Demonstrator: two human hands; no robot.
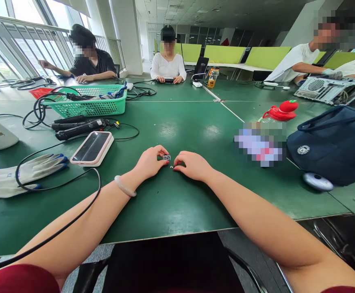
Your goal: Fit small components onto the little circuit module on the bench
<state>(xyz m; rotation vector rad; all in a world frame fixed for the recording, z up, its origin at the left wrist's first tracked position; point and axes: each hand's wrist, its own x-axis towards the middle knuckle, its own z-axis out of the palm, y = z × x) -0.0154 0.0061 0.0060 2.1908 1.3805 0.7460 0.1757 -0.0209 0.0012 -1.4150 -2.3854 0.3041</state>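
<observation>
At the near middle of the worktop (189, 122), the left hand (149, 163) pinches a small patterned piece (166, 157); the right hand (192, 166), fingers closed, grips a tiny pale piece (171, 167) just beside it. Both look light, stiff and perhaps fragile, best held by their edges.

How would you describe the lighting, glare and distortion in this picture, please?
Head view: the windows at upper left look washed out by daylight; pale glare patches sit on the green table; the forearms look stretched toward the lower corners; pixelation covers an area below the red bottle lid; markings on the small part in the left hand are too small to read.
</observation>
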